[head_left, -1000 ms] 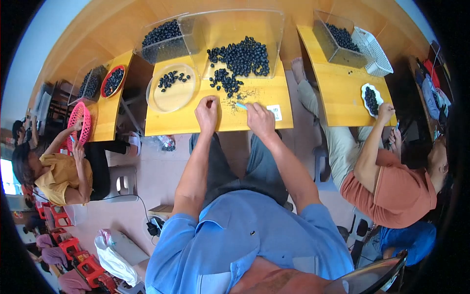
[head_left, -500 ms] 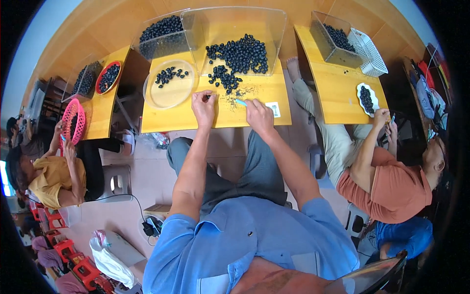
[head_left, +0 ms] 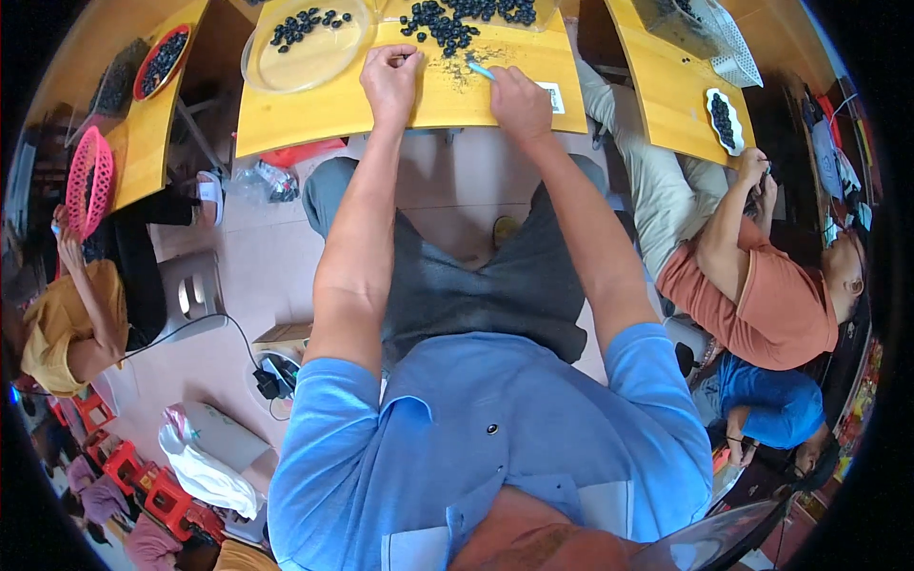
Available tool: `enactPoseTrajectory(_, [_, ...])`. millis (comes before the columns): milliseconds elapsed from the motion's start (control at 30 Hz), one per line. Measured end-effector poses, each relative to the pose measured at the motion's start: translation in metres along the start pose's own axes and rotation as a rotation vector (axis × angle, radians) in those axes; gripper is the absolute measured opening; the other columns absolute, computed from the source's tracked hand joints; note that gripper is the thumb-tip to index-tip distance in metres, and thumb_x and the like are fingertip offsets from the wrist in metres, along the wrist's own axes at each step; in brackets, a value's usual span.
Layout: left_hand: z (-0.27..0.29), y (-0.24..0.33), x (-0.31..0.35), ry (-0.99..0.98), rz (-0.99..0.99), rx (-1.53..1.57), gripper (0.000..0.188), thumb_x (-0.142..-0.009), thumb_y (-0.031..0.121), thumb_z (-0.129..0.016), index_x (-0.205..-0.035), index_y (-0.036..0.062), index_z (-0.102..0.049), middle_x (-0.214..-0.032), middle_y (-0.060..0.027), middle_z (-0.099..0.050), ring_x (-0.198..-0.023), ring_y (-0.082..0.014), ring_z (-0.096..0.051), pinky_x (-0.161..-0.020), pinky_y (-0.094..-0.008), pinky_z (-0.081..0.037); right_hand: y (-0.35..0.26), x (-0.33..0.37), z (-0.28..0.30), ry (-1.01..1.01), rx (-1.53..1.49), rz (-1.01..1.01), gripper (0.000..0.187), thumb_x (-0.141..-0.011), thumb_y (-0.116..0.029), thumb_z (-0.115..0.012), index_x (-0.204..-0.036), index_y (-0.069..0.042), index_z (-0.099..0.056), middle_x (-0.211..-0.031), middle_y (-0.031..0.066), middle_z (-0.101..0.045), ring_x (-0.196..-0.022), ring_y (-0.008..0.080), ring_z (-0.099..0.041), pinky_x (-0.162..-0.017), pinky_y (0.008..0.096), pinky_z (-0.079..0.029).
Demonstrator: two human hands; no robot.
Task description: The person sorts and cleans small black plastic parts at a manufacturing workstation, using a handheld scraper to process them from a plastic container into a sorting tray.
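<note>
Over the near part of the yellow table (head_left: 314,119), my left hand (head_left: 388,88) is closed, thumb and fingertips pinching a small dark round bead (head_left: 407,57). My right hand (head_left: 521,103) is closed around a slim light-blue tool (head_left: 482,71), its tip pointing left toward the bead but apart from it. Dark crumbs (head_left: 465,76) lie on the tabletop between the hands. Just beyond, a heap of dark round beads (head_left: 447,33) spills from the mouth of a clear bin. To the left, a round clear tray (head_left: 319,68) holds several of the same beads.
A white card (head_left: 552,98) lies right of my right hand. On the right, a person in an orange shirt (head_left: 762,285) works by a white dish (head_left: 728,138). Another person in yellow (head_left: 81,324) holds a pink basket (head_left: 90,181). A black cable (head_left: 233,328) crosses the floor.
The view has tilted, so table and hands sit higher in the picture and the bins are partly cut off. Both hands keep their grips over nearly the same table spot.
</note>
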State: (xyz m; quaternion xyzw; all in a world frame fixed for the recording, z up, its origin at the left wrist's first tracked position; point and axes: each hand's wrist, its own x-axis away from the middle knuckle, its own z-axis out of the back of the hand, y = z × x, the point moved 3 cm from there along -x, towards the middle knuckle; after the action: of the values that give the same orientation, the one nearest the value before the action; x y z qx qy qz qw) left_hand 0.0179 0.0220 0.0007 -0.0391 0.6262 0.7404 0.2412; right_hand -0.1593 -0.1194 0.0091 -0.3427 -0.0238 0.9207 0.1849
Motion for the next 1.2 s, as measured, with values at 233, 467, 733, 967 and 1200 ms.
enactPoseTrajectory(233, [0.008, -0.007, 0.002, 0.025, -0.081, 0.016, 0.011, -0.088, 0.004, -0.076, -0.098, 0.0014, -0.080, -0.094, -0.0119, -0.068, -0.083, -0.0217, -0.068, -0.079, -0.0328, -0.056, -0.005, 0.007, 0.003, 0.028, -0.047, 0.004, 0.007, -0.093, -0.016, -0.064, -0.095, -0.014, -0.070, -0.082, 0.0085, -0.066, -0.070, 0.0328, -0.072, -0.061, 0.0464, -0.060])
enactPoseTrajectory(467, [0.006, -0.011, 0.004, -0.049, -0.053, -0.159, 0.020, -0.088, 0.004, -0.073, -0.106, 0.0012, -0.080, -0.101, -0.0110, -0.068, -0.090, -0.0195, -0.069, -0.084, -0.0309, -0.057, -0.007, 0.010, 0.010, -0.039, -0.115, -0.056, 0.009, -0.093, -0.014, -0.062, -0.095, -0.010, -0.070, -0.085, 0.0118, -0.068, -0.076, 0.0343, -0.074, -0.066, 0.0479, -0.062])
enactPoseTrajectory(733, [0.006, -0.027, -0.007, -0.005, -0.019, -0.130, 0.012, -0.084, 0.005, -0.076, -0.095, 0.0026, -0.081, -0.089, -0.0116, -0.071, -0.080, -0.0206, -0.069, -0.079, -0.0332, -0.057, -0.007, 0.003, 0.009, -0.038, -0.152, -0.065, 0.010, -0.092, -0.012, -0.062, -0.097, -0.010, -0.071, -0.084, 0.0112, -0.068, -0.074, 0.0347, -0.073, -0.065, 0.0485, -0.061])
enactPoseTrajectory(967, [0.002, -0.023, -0.008, -0.089, 0.040, 0.021, 0.014, -0.089, 0.008, -0.078, -0.102, 0.0000, -0.078, -0.094, -0.0098, -0.072, -0.082, -0.0169, -0.070, -0.080, -0.0314, -0.057, -0.009, 0.001, 0.009, -0.017, -0.155, -0.031, 0.010, -0.091, -0.011, -0.061, -0.096, -0.009, -0.070, -0.086, 0.0118, -0.070, -0.080, 0.0325, -0.074, -0.066, 0.0470, -0.062])
enactPoseTrajectory(1200, [0.000, -0.017, -0.002, -0.076, 0.040, 0.028, 0.021, -0.091, 0.008, -0.078, -0.110, -0.0006, -0.078, -0.098, -0.0082, -0.070, -0.082, -0.0151, -0.069, -0.079, -0.0311, -0.057, -0.005, 0.003, 0.008, -0.073, -0.085, -0.048, 0.012, -0.093, -0.014, -0.064, -0.101, -0.010, -0.072, -0.087, 0.0099, -0.068, -0.078, 0.0308, -0.074, -0.066, 0.0459, -0.061])
